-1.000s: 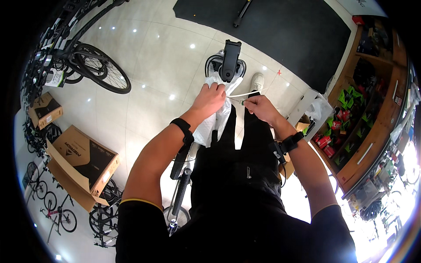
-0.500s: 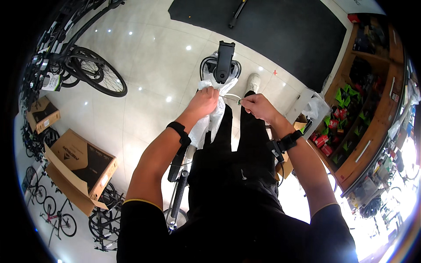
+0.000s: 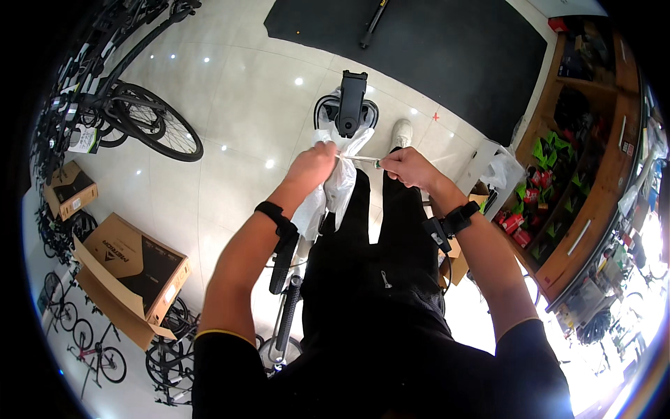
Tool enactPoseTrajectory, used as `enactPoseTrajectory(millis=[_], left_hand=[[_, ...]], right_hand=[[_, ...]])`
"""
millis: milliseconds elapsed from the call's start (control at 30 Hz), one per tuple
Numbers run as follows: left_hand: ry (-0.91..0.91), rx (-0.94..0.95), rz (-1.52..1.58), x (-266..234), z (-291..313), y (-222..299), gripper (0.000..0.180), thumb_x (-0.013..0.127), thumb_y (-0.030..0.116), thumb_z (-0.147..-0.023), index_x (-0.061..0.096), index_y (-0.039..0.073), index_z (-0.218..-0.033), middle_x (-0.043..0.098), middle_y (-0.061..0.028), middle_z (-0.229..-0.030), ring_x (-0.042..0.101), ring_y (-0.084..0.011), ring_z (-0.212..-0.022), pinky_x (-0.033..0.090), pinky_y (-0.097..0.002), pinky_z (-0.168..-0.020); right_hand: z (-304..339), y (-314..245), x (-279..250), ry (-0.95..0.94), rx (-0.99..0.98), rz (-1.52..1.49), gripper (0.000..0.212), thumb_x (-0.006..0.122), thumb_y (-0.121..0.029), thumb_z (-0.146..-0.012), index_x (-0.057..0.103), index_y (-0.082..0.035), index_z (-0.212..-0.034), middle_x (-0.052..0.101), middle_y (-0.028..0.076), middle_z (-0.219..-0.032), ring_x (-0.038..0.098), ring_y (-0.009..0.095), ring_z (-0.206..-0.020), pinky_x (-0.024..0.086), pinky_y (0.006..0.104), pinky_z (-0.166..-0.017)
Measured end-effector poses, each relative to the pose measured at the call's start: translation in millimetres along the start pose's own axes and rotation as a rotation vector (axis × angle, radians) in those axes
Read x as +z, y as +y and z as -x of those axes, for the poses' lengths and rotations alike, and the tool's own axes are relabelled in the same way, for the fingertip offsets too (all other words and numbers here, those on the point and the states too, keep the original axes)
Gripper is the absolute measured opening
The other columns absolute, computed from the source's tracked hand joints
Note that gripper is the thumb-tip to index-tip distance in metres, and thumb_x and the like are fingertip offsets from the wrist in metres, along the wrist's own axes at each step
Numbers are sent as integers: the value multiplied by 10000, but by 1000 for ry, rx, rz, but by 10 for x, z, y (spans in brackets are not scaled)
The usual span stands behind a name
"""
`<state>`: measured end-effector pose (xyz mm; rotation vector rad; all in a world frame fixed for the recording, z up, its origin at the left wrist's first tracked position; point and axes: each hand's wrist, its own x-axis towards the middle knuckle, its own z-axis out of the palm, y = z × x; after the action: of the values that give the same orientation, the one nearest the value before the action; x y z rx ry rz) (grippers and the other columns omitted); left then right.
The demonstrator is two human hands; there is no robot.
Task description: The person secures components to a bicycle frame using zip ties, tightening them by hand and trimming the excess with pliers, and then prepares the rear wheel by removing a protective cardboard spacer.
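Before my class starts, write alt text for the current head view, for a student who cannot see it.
Seen from above, the right hand pinches a thin white strip stretched toward the left hand, which grips white plastic wrapping. Nearby are an open cardboard box, bicycles and a black floor mat.

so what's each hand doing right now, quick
Left hand: closed on the white plastic wrap.
Right hand: closed, pinching one end of a thin pale strip.
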<state>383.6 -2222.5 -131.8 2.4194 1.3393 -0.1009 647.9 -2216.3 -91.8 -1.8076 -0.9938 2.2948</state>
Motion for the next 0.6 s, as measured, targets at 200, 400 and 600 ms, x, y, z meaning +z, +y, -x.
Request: enactPoseTrajectory(millis=[200, 400, 600], left_hand=[[443, -850, 1092, 190, 281, -1, 141, 476, 112, -938, 464, -25, -971, 637, -114, -756, 650, -203, -590, 539, -313, -568], [154, -544, 614, -163, 83, 98, 137, 527, 75, -879, 535, 27, -1007, 641, -118, -839, 640, -227, -678, 517, -357, -614], [-193, 25, -186, -120, 45, 163, 147, 596, 180, -817, 659, 70, -891, 674, -75, -872, 617, -253, -884, 482, -419, -730]], right_hand=[[0, 88, 81, 4, -31, 11, 290, 593, -243, -847, 624, -3, -687, 492, -6, -565, 370, 77, -422, 287, 254, -382], [-9, 112, 57, 31, -61, 87, 309, 594, -253, -850, 619, 6, -683, 508, -1, -561, 402, 86, -461, 338, 277, -432], [16, 113, 54, 30, -69, 122, 318, 603, -266, -850, 640, 19, -713, 541, 13, -601, 440, 98, -521, 378, 283, -494]])
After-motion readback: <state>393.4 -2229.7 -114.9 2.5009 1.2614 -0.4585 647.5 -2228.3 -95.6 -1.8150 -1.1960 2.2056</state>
